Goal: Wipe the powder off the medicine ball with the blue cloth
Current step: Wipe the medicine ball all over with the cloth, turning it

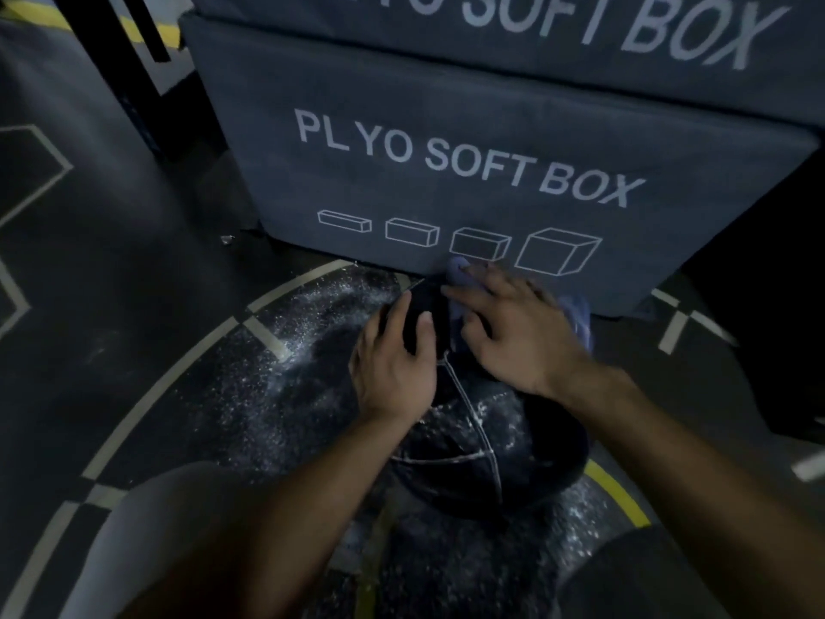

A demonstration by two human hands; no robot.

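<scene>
A dark medicine ball (486, 444) with pale seams sits on the floor in front of me, dusted with white powder on its near side. My left hand (395, 357) rests flat on the ball's upper left, fingers spread. My right hand (513, 328) presses the blue cloth (578, 317) onto the ball's far top with straight fingers. The cloth shows beyond the fingertips and to the right of the hand; the rest is hidden under the palm.
A grey plyo soft box (446, 127) stands right behind the ball, with another stacked above it. White powder (321, 314) is scattered over the dark floor left of and around the ball. My knees (169, 529) fill the bottom corners.
</scene>
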